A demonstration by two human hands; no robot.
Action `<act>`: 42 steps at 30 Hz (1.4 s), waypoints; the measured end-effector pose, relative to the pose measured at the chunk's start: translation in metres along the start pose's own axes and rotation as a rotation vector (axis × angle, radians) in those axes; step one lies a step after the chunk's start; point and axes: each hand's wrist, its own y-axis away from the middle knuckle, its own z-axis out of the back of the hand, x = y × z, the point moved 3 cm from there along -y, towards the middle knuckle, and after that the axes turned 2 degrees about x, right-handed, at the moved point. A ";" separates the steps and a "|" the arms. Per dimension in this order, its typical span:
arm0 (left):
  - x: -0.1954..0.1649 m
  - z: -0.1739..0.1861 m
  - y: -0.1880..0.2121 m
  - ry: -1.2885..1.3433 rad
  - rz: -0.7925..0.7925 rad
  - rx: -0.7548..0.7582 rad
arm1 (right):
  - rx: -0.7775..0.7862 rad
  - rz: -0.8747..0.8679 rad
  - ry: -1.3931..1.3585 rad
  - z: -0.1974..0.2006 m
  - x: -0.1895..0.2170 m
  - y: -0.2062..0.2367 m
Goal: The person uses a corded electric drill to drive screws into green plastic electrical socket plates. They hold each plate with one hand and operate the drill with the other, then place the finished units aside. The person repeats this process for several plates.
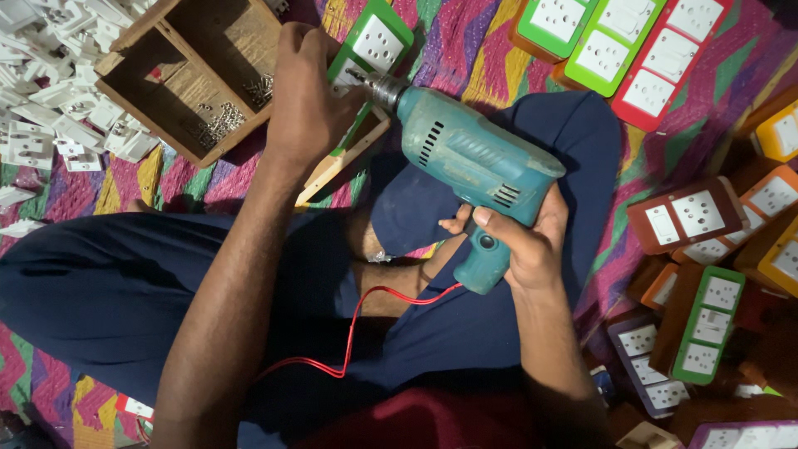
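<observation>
Drill (474,158) is sitting gripped in my right hand (524,241), centre frame; my left hand (307,100) is pressing closed onto the green switchboard (370,50).

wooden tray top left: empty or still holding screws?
Not empty. The wooden tray holds small piles of silvery screws against its right wall; the rest of its floor is bare wood.

The drill (470,162) at centre has a matt teal plastic body and a dull metal chuck. At eleven o'clock, the tray (187,71) is rough bare wood holding shiny metal screws (223,125). Underneath lies woven cloth (465,50), matt.
</observation>
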 end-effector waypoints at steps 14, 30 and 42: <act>-0.018 0.000 0.006 -0.002 -0.061 -0.052 | -0.039 0.049 0.342 -0.015 0.014 0.011; -0.041 -0.007 0.007 -0.088 -0.094 -0.133 | -0.018 0.345 0.811 -0.034 0.023 0.028; -0.034 -0.010 0.011 -0.072 -0.039 -0.102 | -0.045 0.145 0.434 -0.029 0.015 0.023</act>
